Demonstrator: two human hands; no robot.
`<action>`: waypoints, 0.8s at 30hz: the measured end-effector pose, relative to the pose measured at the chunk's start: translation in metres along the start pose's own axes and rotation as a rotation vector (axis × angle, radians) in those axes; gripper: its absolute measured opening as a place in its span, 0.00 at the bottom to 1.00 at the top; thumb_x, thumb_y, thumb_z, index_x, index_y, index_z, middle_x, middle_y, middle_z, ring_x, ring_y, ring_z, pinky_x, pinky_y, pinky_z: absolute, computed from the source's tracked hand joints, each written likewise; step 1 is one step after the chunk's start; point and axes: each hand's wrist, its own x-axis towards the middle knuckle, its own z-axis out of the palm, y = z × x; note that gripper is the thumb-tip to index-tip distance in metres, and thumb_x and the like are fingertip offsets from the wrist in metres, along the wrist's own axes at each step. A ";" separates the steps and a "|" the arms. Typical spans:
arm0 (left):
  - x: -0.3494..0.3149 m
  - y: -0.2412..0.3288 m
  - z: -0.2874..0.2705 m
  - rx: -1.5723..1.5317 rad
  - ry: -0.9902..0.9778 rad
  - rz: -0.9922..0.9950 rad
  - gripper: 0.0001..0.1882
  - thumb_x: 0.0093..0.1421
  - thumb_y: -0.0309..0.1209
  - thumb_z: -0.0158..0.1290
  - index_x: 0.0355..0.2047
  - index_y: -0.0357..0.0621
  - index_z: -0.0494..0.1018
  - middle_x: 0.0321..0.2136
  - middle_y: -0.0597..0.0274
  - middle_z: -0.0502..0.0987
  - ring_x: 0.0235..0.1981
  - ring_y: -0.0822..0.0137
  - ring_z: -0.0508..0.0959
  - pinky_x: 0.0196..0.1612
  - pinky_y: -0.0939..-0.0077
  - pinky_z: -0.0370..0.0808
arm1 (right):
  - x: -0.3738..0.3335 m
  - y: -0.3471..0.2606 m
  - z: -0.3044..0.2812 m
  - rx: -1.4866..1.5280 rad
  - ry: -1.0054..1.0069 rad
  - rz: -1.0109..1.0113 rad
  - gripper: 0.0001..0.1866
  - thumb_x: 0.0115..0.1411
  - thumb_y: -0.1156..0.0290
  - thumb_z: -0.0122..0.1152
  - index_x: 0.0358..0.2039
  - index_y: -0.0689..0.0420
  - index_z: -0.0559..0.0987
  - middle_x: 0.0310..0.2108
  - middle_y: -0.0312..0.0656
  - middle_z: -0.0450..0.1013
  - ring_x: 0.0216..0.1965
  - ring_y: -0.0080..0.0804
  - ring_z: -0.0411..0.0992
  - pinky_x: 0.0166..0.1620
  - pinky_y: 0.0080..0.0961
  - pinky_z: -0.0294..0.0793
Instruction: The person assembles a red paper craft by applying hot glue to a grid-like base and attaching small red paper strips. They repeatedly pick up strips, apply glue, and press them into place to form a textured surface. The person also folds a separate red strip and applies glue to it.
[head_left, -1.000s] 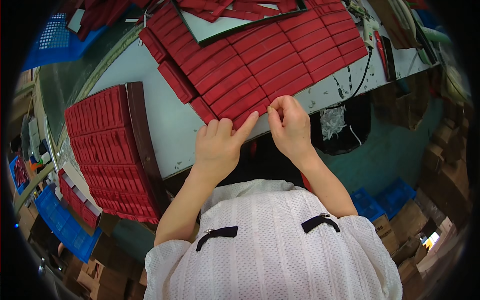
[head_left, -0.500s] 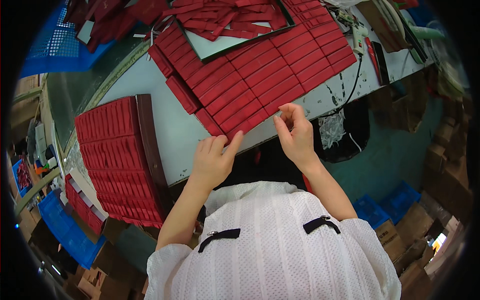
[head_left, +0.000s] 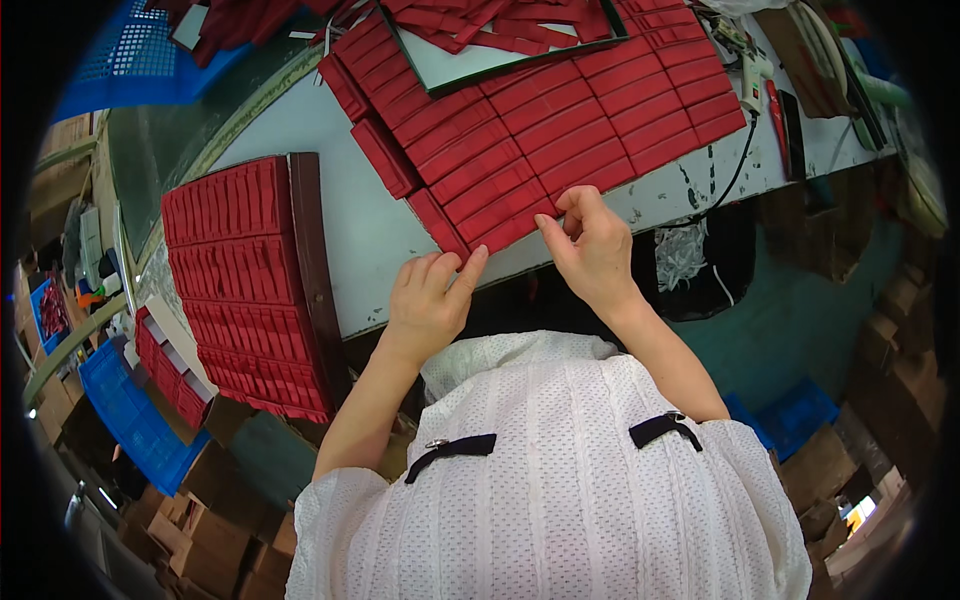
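A white table (head_left: 355,235) reaches ahead of the left hand (head_left: 428,300) and right hand (head_left: 597,247). Rows of red packets (head_left: 575,130) lie on it, just beyond both. A red stack (head_left: 240,290) sits left of the left hand, which touches the packets' near edge; I cannot tell if it grips. The right hand's thumb and forefinger are apart.

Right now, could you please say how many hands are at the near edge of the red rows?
2. The left hand is at the near corner of the red rectangular pieces; the right hand is farther right along that edge. No other hand shows there.
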 end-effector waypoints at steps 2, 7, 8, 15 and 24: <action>0.000 0.001 0.002 0.002 0.004 -0.019 0.26 0.42 0.23 0.53 0.46 0.44 0.71 0.31 0.63 0.66 0.33 0.62 0.70 0.35 0.69 0.68 | 0.000 -0.001 0.000 0.004 0.000 0.014 0.11 0.45 0.73 0.63 0.27 0.58 0.68 0.14 0.39 0.64 0.16 0.35 0.66 0.20 0.29 0.63; -0.002 0.001 0.005 -0.034 0.025 -0.039 0.26 0.41 0.22 0.53 0.45 0.41 0.71 0.31 0.63 0.66 0.33 0.62 0.70 0.35 0.69 0.68 | 0.001 -0.003 0.000 0.019 -0.012 0.042 0.11 0.46 0.74 0.62 0.26 0.58 0.69 0.14 0.39 0.64 0.16 0.35 0.66 0.21 0.29 0.63; -0.003 0.002 0.005 -0.042 0.029 -0.047 0.26 0.41 0.22 0.53 0.45 0.41 0.71 0.31 0.63 0.66 0.33 0.62 0.70 0.35 0.69 0.68 | 0.001 -0.003 -0.001 0.020 -0.015 0.047 0.11 0.46 0.74 0.62 0.26 0.58 0.69 0.14 0.39 0.65 0.16 0.35 0.66 0.21 0.29 0.63; 0.010 0.010 0.004 -0.127 0.150 -0.034 0.24 0.43 0.21 0.55 0.44 0.41 0.72 0.30 0.62 0.66 0.31 0.62 0.71 0.32 0.70 0.67 | 0.001 -0.005 -0.002 0.022 -0.009 0.056 0.11 0.45 0.73 0.63 0.26 0.58 0.69 0.14 0.39 0.65 0.16 0.35 0.66 0.20 0.29 0.63; 0.037 0.014 0.013 -0.029 -0.057 0.012 0.26 0.45 0.28 0.55 0.47 0.43 0.70 0.28 0.65 0.65 0.29 0.65 0.66 0.31 0.70 0.63 | 0.035 0.024 -0.056 0.125 0.284 -0.034 0.06 0.52 0.75 0.60 0.28 0.59 0.71 0.20 0.38 0.70 0.21 0.24 0.68 0.25 0.21 0.67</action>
